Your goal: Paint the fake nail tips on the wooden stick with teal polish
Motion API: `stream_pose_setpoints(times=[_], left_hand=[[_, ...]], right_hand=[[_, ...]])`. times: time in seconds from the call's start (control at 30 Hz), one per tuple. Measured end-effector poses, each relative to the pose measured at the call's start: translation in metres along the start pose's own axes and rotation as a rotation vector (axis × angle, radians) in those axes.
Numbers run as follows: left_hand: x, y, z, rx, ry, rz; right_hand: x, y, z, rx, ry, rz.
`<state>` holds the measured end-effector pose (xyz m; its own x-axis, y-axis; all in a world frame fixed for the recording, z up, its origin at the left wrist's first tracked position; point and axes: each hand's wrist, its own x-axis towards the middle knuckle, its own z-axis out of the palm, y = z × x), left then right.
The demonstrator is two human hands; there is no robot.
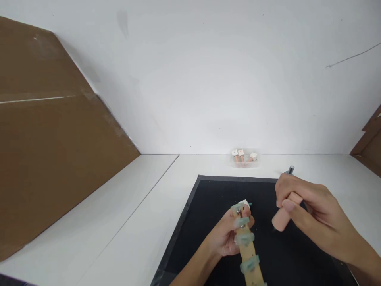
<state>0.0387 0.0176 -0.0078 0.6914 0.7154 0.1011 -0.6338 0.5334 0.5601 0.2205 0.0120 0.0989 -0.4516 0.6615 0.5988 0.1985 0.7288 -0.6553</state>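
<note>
My left hand (pixel 226 234) is closed around the upper end of a yellowish wooden strip (pixel 247 251), which slants up from the bottom of the view. Several translucent green pieces (pixel 250 263) cross the strip, and shiny metal bits show near its top. At my left fingertips is a small white block (pixel 244 202) with a teal tip beside it. My right hand (pixel 312 210) grips a pinkish cylinder (pixel 281 218), tilted, its lower end apart from the strip. A metal rod (pixel 291 170) sticks out beyond my right knuckles; whether it joins the cylinder is hidden.
A black mat (pixel 214 190) with a taped edge lies under both hands on the white table (pixel 133 206). Behind it, against the white wall, a clear tray (pixel 245 165) holds several white-headed pieces with pinkish stems. A brown board (pixel 59 139) stands at the left.
</note>
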Motion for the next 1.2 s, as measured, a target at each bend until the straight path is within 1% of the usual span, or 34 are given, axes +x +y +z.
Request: stream_pose_setpoints(times=[0.13,0.27,0.37,0.47,0.53,0.63,0.77,0.83,1.0,1.13,1.2], left_hand=[[-0.002,-0.002,-0.007,-0.014,0.019,0.045],[-0.004,-0.003,-0.013,0.045,0.049,0.036],[-0.003,-0.003,-0.011,0.131,0.077,0.063],[-0.001,-0.002,-0.008,0.247,0.137,0.126],[-0.001,-0.001,-0.007,0.280,0.162,0.113],[-0.001,0.000,-0.006,0.265,0.170,0.062],[0.000,0.000,-0.003,0.206,0.201,0.123],[0.002,-0.001,-0.003,0.176,0.186,0.119],[0.005,-0.006,-0.005,0.194,0.110,-0.016],[0.007,-0.008,-0.004,0.153,0.024,-0.021],[0.008,-0.008,-0.003,0.132,0.007,-0.025]], right_hand=[[0.001,-0.001,0.000,-0.013,0.003,-0.005],[0.001,-0.001,0.000,-0.036,0.013,-0.010],[0.000,0.000,0.000,-0.025,0.020,-0.020],[0.001,0.000,0.001,-0.029,0.022,-0.035],[0.001,0.000,0.001,-0.044,0.021,-0.044],[0.002,-0.002,0.000,-0.063,0.017,-0.054],[0.002,-0.003,0.000,-0.066,0.010,-0.054],[0.002,-0.001,-0.001,-0.060,0.002,-0.054],[0.002,0.004,-0.001,-0.025,-0.021,-0.057],[0.001,0.007,0.000,0.031,-0.025,-0.067],[0.001,0.009,0.001,0.049,-0.026,-0.073]])
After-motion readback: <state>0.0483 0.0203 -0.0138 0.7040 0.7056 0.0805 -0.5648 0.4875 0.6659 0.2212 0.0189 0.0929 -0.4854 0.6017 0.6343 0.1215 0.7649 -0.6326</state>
